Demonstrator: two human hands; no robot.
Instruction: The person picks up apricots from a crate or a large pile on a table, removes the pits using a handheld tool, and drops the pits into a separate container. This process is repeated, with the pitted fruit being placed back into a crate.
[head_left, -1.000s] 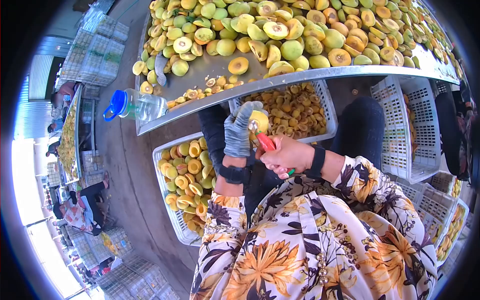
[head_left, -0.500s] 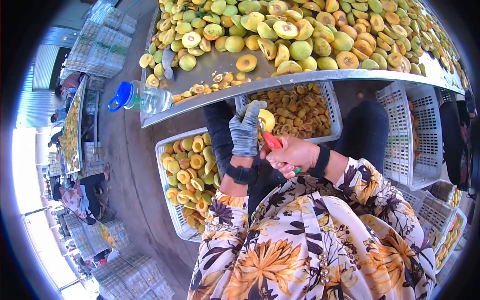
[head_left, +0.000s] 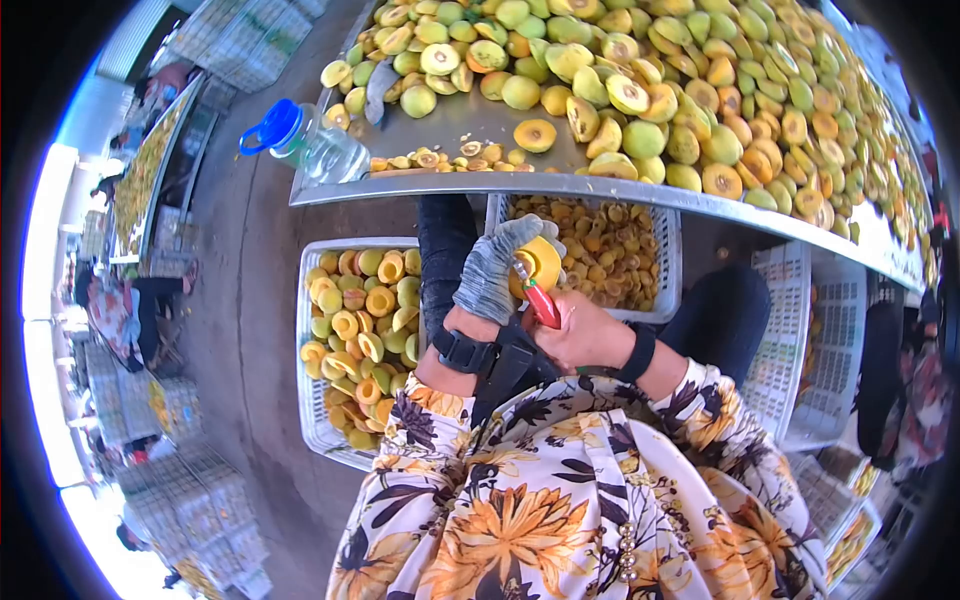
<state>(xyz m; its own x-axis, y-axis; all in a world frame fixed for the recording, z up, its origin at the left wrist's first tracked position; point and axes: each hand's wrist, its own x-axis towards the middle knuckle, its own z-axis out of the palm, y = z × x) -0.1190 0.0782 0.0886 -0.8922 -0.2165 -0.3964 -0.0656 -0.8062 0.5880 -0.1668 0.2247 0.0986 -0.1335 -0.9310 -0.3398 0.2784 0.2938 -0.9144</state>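
Note:
My left hand (head_left: 495,270), in a grey glove, holds a yellow fruit half (head_left: 541,262) with its cut side facing up. The bare fingers of my right hand (head_left: 580,328) are wrapped round the red handle of a small tool (head_left: 540,301), whose metal tip touches the fruit's cut face. Below my hands to the left stands a white crate of hollowed fruit halves (head_left: 309,372). Behind them, under the table edge, another white crate (head_left: 672,262) holds small cut pieces.
A metal table (head_left: 450,184) heaped with halved fruit (head_left: 720,140) spans the top. On its left corner lie a blue-capped bottle (head_left: 335,155) and a grey glove (head_left: 380,90). More white crates (head_left: 835,340) stand at right. People sit far left, one in a patterned top (head_left: 110,310).
The view has turned, so the table and crates appear shifted. The fruit half now shows more of its cut face, with the tool tip against it. Both hands keep their hold.

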